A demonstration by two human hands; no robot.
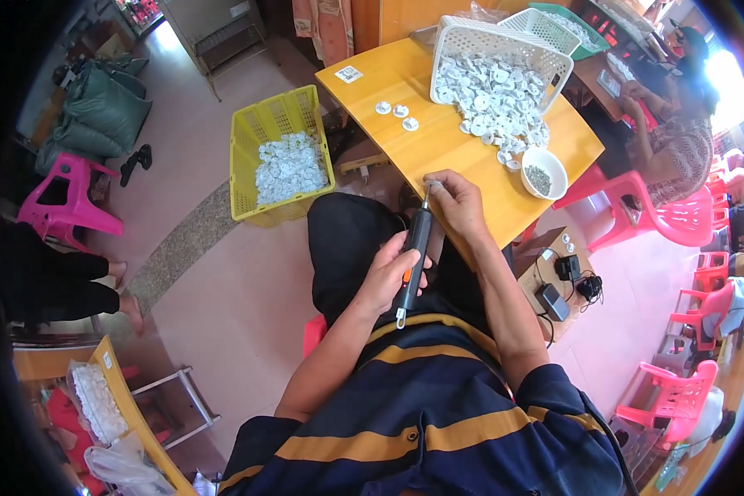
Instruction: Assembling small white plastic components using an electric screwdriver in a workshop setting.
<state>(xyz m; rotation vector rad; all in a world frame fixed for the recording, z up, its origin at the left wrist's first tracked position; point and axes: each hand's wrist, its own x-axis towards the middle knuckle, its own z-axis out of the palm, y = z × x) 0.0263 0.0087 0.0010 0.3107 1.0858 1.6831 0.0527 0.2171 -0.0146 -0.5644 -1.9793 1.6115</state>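
Note:
My left hand (pixel 391 271) is wrapped round a dark electric screwdriver (pixel 419 236) with an orange switch, held over my lap with its bit pointing away from me. The bit meets a small white plastic part (pixel 433 187) that my right hand (pixel 461 203) pinches just off the near edge of the yellow table (pixel 372 78). My fingers partly hide this part. On the table, a tipped white basket (pixel 488 33) spills a heap of round white plastic parts (pixel 496 95). Beside the heap, a white bowl (pixel 559 172) holds small metal screws (pixel 537 179).
Three white parts (pixel 401 111) lie apart on the table. A yellow crate (pixel 264 217) of similar parts stands on the floor at left. Black power adapters (pixel 552 302) and cables rest on a box to my right. A co-worker (pixel 674 145) sits at far right near pink chairs (pixel 661 217).

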